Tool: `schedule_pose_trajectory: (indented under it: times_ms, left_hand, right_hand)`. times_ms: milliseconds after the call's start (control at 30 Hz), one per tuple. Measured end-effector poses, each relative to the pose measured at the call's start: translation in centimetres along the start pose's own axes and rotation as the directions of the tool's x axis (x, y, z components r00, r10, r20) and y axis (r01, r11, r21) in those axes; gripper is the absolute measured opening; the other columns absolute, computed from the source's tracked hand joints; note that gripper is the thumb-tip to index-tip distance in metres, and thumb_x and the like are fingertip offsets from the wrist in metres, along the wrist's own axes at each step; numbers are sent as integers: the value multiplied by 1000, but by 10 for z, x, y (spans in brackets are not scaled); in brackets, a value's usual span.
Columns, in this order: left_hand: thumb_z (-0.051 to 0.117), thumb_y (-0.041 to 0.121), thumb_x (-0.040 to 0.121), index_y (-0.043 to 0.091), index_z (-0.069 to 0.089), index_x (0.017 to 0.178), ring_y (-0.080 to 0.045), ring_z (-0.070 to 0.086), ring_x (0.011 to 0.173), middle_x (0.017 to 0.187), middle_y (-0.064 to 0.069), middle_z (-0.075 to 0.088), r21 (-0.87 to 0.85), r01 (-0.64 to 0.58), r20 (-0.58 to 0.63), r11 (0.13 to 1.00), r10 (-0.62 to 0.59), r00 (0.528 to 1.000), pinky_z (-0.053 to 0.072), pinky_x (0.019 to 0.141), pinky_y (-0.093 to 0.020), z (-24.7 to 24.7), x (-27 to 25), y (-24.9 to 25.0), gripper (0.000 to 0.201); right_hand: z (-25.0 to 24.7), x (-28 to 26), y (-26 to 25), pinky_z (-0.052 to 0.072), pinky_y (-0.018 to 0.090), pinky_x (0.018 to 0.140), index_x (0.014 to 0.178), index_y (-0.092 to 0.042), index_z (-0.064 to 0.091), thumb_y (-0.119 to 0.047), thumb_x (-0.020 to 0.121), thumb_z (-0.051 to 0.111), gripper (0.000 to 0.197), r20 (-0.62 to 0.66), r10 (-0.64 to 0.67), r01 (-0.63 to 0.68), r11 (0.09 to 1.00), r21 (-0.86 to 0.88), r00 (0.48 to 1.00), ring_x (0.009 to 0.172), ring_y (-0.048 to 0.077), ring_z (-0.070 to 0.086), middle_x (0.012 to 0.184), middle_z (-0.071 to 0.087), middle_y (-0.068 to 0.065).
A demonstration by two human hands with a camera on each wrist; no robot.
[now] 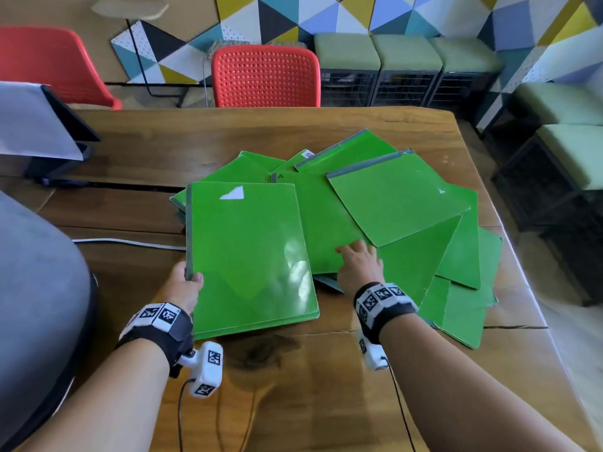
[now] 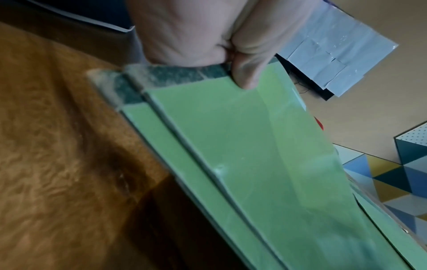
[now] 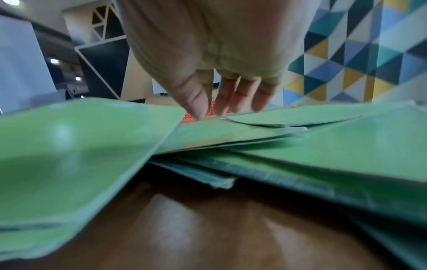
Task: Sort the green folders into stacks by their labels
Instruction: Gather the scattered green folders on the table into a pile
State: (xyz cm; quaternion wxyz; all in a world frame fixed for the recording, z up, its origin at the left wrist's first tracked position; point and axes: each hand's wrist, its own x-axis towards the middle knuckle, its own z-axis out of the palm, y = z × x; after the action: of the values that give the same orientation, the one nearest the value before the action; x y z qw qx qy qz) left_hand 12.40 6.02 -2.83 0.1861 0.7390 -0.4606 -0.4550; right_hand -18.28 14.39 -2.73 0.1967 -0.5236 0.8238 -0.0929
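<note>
Left hand (image 1: 182,287): grips the spine edge of a green folder stack (image 1: 248,256), thumb on top, fingers (image 2: 245,73) curled round it.
Held stack: tilted, near edge low over the wooden counter (image 1: 326,386).
Right hand (image 1: 359,265): fingers (image 3: 233,98) straight, close together, resting flat on the fanned green folders (image 1: 401,207).
Fanned folders: overlapping loosely on the counter, right of the held stack.
Red chair (image 1: 266,76): behind the counter's far edge.

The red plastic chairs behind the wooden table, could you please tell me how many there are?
2. One red perforated plastic chair stands at the middle of the wooden table's far edge; the other red plastic chair is at the far left, partly cut off. More may be out of view.
</note>
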Motion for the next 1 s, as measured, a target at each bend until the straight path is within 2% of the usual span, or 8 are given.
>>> schedule_pose_trajectory:
  times_ms: [67, 167, 267, 367, 500, 667, 800, 1000]
  left_hand:
    - [49, 18, 98, 22, 33, 146, -32, 50, 122, 142, -8, 48, 1, -31, -2, 1000, 31, 1000, 38, 103, -53, 0, 5, 9, 51]
    - [49, 18, 98, 19, 33, 147, -32, 48, 126, 145, -8, 45, 18, -77, 16, 997, 77, 997, 38, 104, -52, 9, 16, 31, 51]
    - [48, 21, 99, 14, 43, 139, -28, 54, 104, 128, -9, 56, 93, -136, 42, 986, 133, 990, 43, 89, -43, 30, 31, 59, 41]
    - [46, 23, 100, 12, 43, 138, -28, 53, 103, 127, -11, 55, 136, -121, 79, 983, 111, 991, 43, 83, -41, 56, 42, 83, 40]
    - [44, 24, 101, 11, 33, 145, -30, 54, 103, 136, -14, 49, 232, -106, 124, 967, 79, 989, 45, 80, -39, 83, 49, 94, 47]
    - [44, 18, 100, 12, 21, 151, -34, 35, 139, 156, -11, 28, 224, -42, 118, 974, 16, 993, 33, 108, -49, 92, 54, 91, 56]
    - [45, 15, 100, 13, 25, 151, -34, 37, 138, 155, -10, 32, 250, -74, 45, 966, 65, 997, 32, 109, -47, 76, 61, 91, 55]
    - [45, 13, 99, 13, 33, 147, -38, 49, 123, 145, -15, 45, 251, -54, -80, 967, 76, 994, 42, 96, -45, 38, 66, 79, 50]
  right_hand:
    - [-6, 15, 8, 36, 44, 108, 136, -23, 45, 1, 79, 49, 62, -42, 83, -86, 994, -69, 996, 125, 24, 37, 136, 41, 4]
    - [-21, 42, 26, 36, 49, 108, 138, -18, 42, -12, 87, 54, 53, -103, 316, -321, 947, -25, 943, 130, 30, 36, 144, 37, 11]
    - [-37, 68, 45, 40, 50, 105, 139, -13, 37, -34, 89, 60, 59, -76, 580, -566, 811, 150, 811, 128, 34, 39, 142, 38, 17]
    - [-41, 89, 60, 41, 52, 104, 145, -11, 27, -47, 84, 65, 81, 48, 726, -708, 651, 275, 686, 128, 37, 41, 143, 36, 20]
    - [-45, 111, 73, 40, 45, 103, 147, -5, 18, -36, 86, 67, 84, 153, 816, -775, 447, 446, 558, 127, 38, 46, 142, 40, 22]
    - [-49, 125, 87, 47, 37, 93, 136, 1, 47, -14, 95, 53, 44, 171, 742, -669, 449, 592, 649, 109, 31, 58, 130, 57, 19]
    - [-53, 118, 90, 59, 37, 77, 140, -10, 36, 7, 90, 51, 54, 156, 734, -515, 293, 805, 661, 86, 23, 64, 112, 59, 16]
    - [-81, 76, 72, 50, 24, 62, 145, -17, 31, 12, 89, 43, 65, -82, 671, -309, 442, 842, 737, 76, 10, 55, 119, 50, 6]
